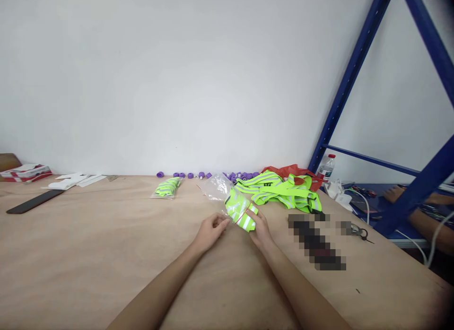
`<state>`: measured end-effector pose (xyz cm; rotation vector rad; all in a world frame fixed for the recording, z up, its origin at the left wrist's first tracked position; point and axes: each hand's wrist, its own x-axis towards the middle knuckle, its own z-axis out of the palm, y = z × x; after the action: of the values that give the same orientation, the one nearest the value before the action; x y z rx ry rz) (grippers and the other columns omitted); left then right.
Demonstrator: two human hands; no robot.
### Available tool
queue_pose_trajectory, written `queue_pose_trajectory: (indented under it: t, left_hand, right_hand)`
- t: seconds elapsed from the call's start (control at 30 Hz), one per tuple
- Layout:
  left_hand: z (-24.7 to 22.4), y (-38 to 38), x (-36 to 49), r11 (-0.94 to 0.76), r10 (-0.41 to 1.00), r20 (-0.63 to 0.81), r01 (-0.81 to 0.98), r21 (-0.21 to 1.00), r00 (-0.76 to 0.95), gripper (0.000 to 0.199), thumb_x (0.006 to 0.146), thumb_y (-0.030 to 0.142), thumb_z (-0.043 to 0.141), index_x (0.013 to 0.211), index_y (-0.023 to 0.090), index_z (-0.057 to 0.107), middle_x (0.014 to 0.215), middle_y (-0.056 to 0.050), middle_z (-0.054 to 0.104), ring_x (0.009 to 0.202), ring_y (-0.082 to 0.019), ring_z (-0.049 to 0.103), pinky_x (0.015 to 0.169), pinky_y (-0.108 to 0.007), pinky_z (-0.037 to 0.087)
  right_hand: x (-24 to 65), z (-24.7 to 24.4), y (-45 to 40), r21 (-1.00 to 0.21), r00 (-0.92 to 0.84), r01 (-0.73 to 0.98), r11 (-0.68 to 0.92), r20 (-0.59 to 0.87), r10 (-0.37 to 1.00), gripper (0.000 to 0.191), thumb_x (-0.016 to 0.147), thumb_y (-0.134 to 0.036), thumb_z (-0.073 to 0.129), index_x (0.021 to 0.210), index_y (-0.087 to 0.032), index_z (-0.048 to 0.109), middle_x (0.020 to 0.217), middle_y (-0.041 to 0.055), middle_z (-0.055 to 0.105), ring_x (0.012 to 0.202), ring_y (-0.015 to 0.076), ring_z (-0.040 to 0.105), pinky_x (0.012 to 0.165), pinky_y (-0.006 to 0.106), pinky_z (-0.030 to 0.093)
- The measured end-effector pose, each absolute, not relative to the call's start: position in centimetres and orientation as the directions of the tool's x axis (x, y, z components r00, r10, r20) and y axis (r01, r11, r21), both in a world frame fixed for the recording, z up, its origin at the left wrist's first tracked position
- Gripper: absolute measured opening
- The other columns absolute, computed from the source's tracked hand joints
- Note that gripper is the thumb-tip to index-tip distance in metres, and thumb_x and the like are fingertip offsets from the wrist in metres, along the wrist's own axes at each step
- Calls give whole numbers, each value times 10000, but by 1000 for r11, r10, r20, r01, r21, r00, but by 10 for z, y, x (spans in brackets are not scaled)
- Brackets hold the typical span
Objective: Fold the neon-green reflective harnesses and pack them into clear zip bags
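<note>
A folded neon-yellow reflective vest (236, 204) with silver stripes lies partly inside a clear plastic bag (215, 187). My right hand (261, 230) is closed around the vest's near end, which sticks out of the bag. A thin red line crosses the bundle at the bag's edge. My left hand (212, 231) pinches the bag's near left edge, its fingers curled together. Behind them lies a loose heap of the same neon-yellow reflective straps (283, 190). To the left rests another bagged neon-yellow bundle (167, 187).
Small purple caps (190, 175) line the wall. A red bag (294, 170) and a water bottle (326, 168) stand back right, beside a blue metal frame (340, 93). A blurred-out dark item (315, 245) lies right; a black strip (33, 202) lies left. Another person's arm (438, 226) shows far right.
</note>
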<state>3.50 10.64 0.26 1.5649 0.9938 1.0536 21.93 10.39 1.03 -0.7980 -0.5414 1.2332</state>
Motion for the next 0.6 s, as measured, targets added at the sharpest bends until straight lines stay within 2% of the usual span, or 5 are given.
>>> queue_pose_trajectory:
  t: [0.03, 0.1, 0.2, 0.4, 0.6]
  left_hand:
    - [2, 108, 38, -60, 960, 62, -18, 998, 275, 419, 787, 556, 724, 943, 174, 652, 825, -67, 706, 709, -200, 666, 659, -328, 537]
    - [3, 110, 47, 118, 967, -42, -294, 948, 250, 553, 688, 551, 821, 1054, 185, 626, 1028, -114, 721, 869, -236, 707, 752, -367, 570]
    - [6, 106, 60, 148, 976, -31, -557, 817, 214, 605, 637, 464, 887, 1112, 182, 642, 1178, -136, 700, 1027, -257, 692, 881, -389, 560]
    - [5, 97, 76, 121, 988, -20, -673, 729, 155, 532, 599, 348, 919, 1040, 142, 703, 1084, -126, 745, 980, -261, 702, 910, -385, 547]
    - [1, 95, 77, 139, 985, -39, -642, 754, 167, 567, 562, 315, 932, 1049, 131, 708, 1090, -131, 748, 972, -273, 707, 911, -398, 543]
  right_hand:
    - [219, 10, 104, -787, 270, -603, 127, -52, 962, 555, 501, -294, 914, 1008, -200, 709, 856, 34, 771, 752, 262, 724, 666, 358, 589]
    - [216, 9, 103, -805, 272, -581, 120, -54, 961, 544, 495, -303, 920, 984, -195, 709, 885, 45, 773, 763, 266, 725, 673, 361, 590]
    - [211, 6, 102, -833, 255, -544, 100, -51, 966, 576, 483, -301, 927, 1002, -191, 704, 924, 55, 772, 819, 282, 728, 708, 371, 591]
    - [205, 3, 98, -863, 207, -494, 103, -2, 978, 607, 527, -312, 910, 1085, -213, 693, 1021, 50, 761, 945, 290, 713, 770, 358, 586]
    - [202, 4, 96, -877, 227, -468, 112, 3, 974, 566, 530, -319, 904, 1050, -221, 704, 1003, 41, 757, 897, 264, 700, 750, 339, 568]
